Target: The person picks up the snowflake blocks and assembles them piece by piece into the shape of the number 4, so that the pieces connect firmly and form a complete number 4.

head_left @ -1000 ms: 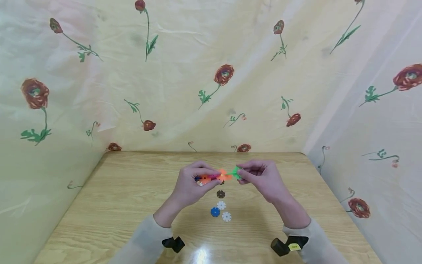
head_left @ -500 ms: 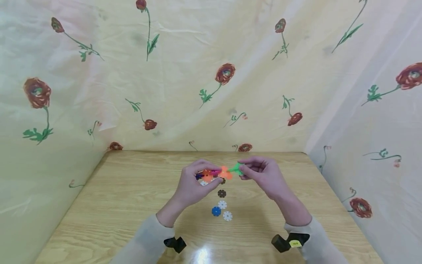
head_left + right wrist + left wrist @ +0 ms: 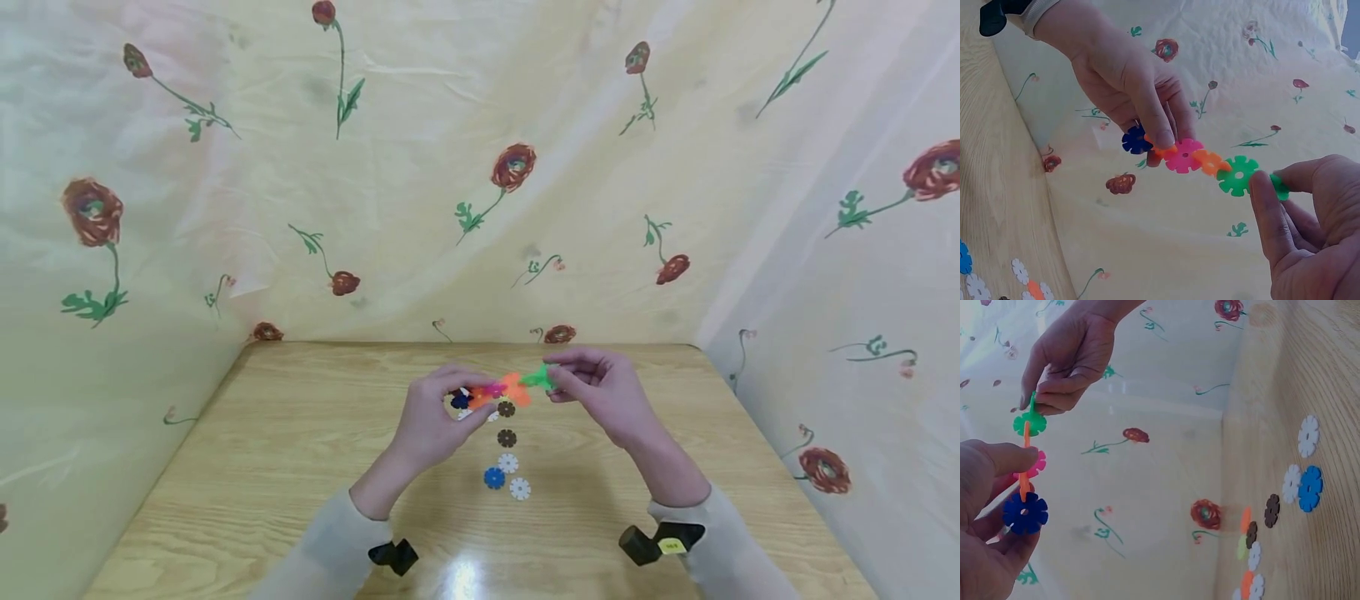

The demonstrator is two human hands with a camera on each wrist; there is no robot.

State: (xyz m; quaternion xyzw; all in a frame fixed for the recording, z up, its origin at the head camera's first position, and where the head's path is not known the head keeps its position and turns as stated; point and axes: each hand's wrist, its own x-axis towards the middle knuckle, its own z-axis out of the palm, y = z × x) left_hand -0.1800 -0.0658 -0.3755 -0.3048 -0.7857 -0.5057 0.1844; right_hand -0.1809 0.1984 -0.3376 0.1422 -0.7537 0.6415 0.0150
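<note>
While loose snowflake discs (image 3: pixel 507 462) lie on the wooden table (image 3: pixel 300 433), both hands hold a linked disc chain (image 3: pixel 1200 159) above it, the left hand (image 3: pixel 431 421) pinching its dark-blue end and the right hand (image 3: pixel 600 396) its green end

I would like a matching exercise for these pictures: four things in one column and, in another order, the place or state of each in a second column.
Things:
1. green disc
2. dark blue disc
3. light blue disc
4. left hand

Places or states:
a. lies flat on the wooden table, between white discs
b. grips the chain at its dark blue end
c. next to the fingers of the right hand, in the air
d. the chain's end piece, by the left hand's fingers

Pairs: 1-c, 2-d, 3-a, 4-b
</note>
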